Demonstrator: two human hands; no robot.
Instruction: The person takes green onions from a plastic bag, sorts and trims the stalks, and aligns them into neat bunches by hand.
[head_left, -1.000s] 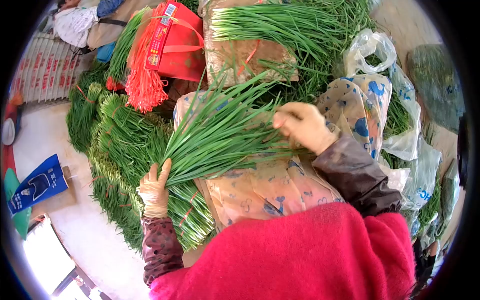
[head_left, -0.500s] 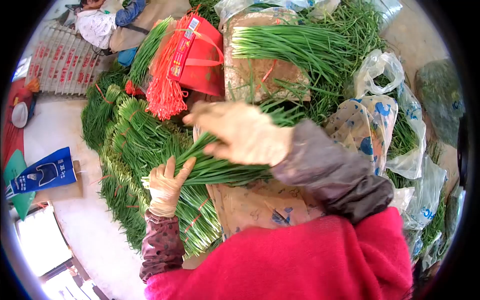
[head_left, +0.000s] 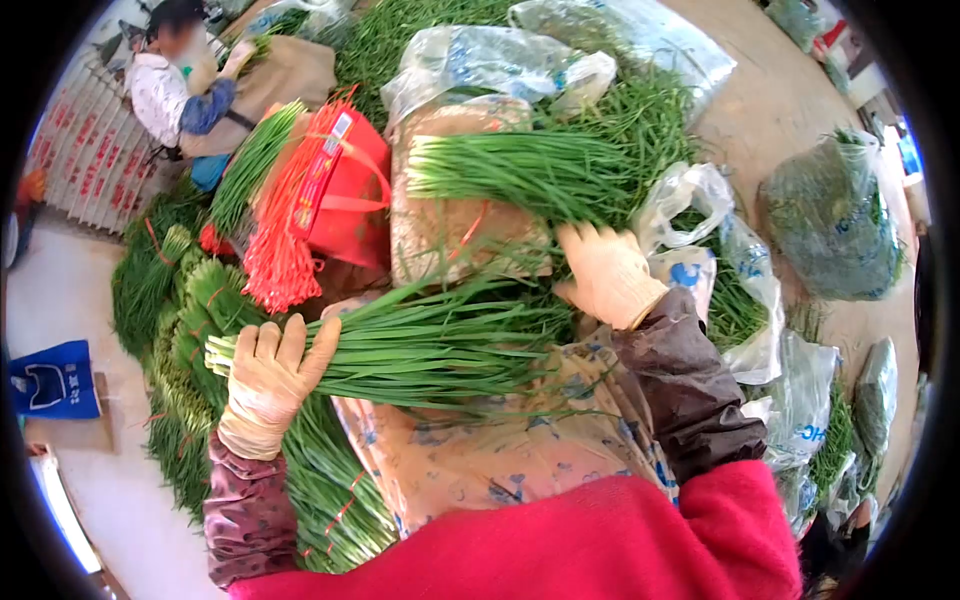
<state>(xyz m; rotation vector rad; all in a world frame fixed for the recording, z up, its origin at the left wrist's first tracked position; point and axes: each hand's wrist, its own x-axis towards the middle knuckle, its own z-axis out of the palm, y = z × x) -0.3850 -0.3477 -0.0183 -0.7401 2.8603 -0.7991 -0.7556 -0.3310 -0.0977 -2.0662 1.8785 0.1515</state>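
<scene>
My gloved left hand (head_left: 268, 385) is closed round the pale stem end of a bunch of garlic chives (head_left: 430, 345). The bunch lies across my lap, its green leaves pointing right. My gloved right hand (head_left: 612, 278), fingers apart, is by loose leaves at the right edge of a worn board (head_left: 425, 240); whether it touches them I cannot tell. Another chive bunch (head_left: 530, 170) rests on that board, stems to the left. Left of the board, many thin red ties (head_left: 285, 240) hang over a red box (head_left: 355, 215).
Tied chive bundles (head_left: 190, 340) are piled at my left. Loose chives (head_left: 660, 105) and clear plastic bags (head_left: 480, 65) lie beyond the board. At the right are a knotted bag (head_left: 690, 205) and a filled bag (head_left: 835, 220). Another person (head_left: 185, 90) sits at the upper left.
My right hand has moved right, off the held bunch to beside the board. The left hand still grips the stems, and the leaves are spread wider. The view has shifted to the right.
</scene>
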